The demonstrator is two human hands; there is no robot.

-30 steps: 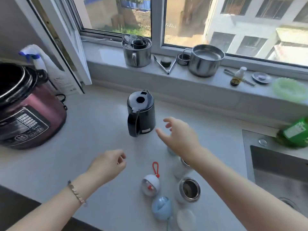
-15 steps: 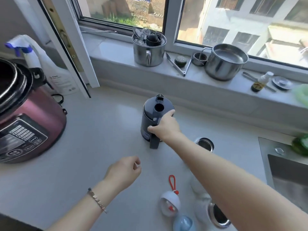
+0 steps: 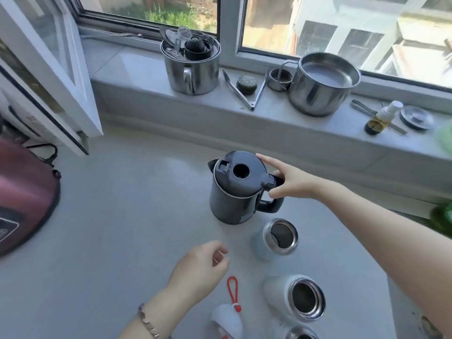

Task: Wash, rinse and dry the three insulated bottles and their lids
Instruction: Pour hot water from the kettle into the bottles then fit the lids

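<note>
Three open insulated bottles stand on the grey counter: a pale blue one (image 3: 278, 238), a white one (image 3: 300, 297), and a third cut off by the bottom edge (image 3: 302, 335). A white lid with a red loop (image 3: 228, 321) lies left of them. My right hand (image 3: 289, 179) holds the top of the handle of a black electric kettle (image 3: 234, 189) between thumb and fingers, with the index finger stretched along the kettle's lid rim. My left hand (image 3: 200, 267) hovers loosely curled over the counter and holds nothing.
A maroon pressure cooker (image 3: 24, 192) stands at the left edge beside an open window sash (image 3: 49, 77). The sill holds a steel pot of utensils (image 3: 193, 67), tongs (image 3: 244, 94), a steel pan (image 3: 320, 84) and a small bottle (image 3: 381, 118). A green bottle (image 3: 442, 218) shows at the right.
The kettle has been turned so that its handle points right instead of toward me. My right hand has shifted to the handle's top. My left hand has hardly moved.
</note>
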